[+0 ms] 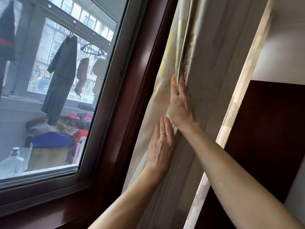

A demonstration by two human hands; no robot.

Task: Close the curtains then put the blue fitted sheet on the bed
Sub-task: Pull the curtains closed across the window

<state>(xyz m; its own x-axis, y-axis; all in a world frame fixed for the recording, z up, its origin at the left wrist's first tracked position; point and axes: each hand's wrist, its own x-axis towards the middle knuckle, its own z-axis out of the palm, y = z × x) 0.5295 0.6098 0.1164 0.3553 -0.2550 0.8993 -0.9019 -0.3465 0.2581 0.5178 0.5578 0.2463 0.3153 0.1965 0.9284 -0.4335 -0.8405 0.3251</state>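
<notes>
Curtain [211,55]: was bunched up in long vertical folds on the right side of the window [57,80], just past the dark red window frame [132,100]. The glass was fully uncovered, so the closing part wasn't done yet.
Right hand [179,103]: was the higher one, laid up against the front fold. The fold's edge ran between its fingers [181,85] and looked nipped there, a light pinch and not a fistful.
Left hand [160,146]: was lower down, just beneath the right wrist. Its fingers [165,128] were straight and together, flat on the cloth and gripping nothing. It had a ring [162,133] on it.
Feel: my guess was a lined drape with a bit of sheen, soft and floppy, somewhat slick, with some weight because it hung so long. Nothing breakable about it.
Where to grab: I'd have taken the leading edge fold at about the height of the right hand and closed the whole hand round a few layers. A two-finger pinch on shiny fabric would probably slip, and the pull should go sideways along the rail rather than downward.
Outside: clothes [61,76] hung on hangers beyond the glass.
Blue fitted sheet and bed: neither was in view, so no idea where they were.
</notes>
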